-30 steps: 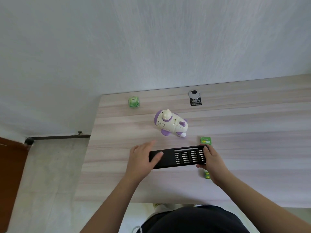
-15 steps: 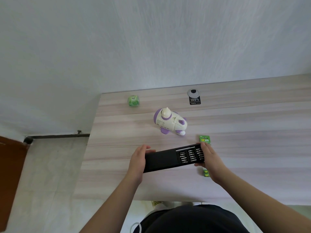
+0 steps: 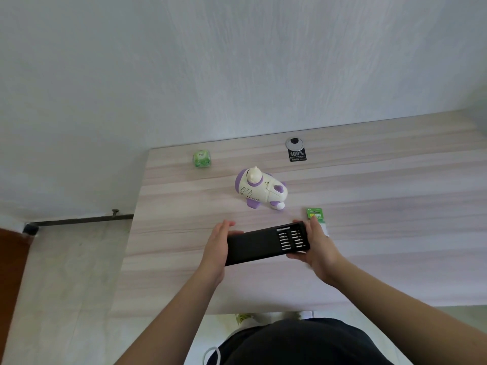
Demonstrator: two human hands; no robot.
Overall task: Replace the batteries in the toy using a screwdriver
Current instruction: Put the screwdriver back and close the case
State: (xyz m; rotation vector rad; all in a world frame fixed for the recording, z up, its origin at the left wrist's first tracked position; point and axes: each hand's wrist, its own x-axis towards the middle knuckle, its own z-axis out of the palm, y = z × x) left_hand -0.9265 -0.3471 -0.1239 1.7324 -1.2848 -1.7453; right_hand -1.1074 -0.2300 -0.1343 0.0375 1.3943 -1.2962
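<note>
A white and purple toy (image 3: 259, 188) stands on the wooden table (image 3: 369, 246), beyond my hands. I hold a long black screwdriver kit (image 3: 266, 245) flat just above the table's near part. My left hand (image 3: 217, 246) grips the case's left end, over its black sleeve. My right hand (image 3: 320, 248) grips the right end, where rows of silver bits show in the tray. A green battery pack (image 3: 315, 214) lies just behind my right hand, partly hidden by my fingers.
A small green cube (image 3: 201, 159) sits near the table's far left corner. A grey cable grommet (image 3: 294, 143) with a black label (image 3: 297, 155) is at the far edge. The table's left edge drops to a tiled floor. A wall rises behind.
The black sleeve has slid to the right over the bit tray, covering more of the bits. My left hand moved from on top of the case to its left end.
</note>
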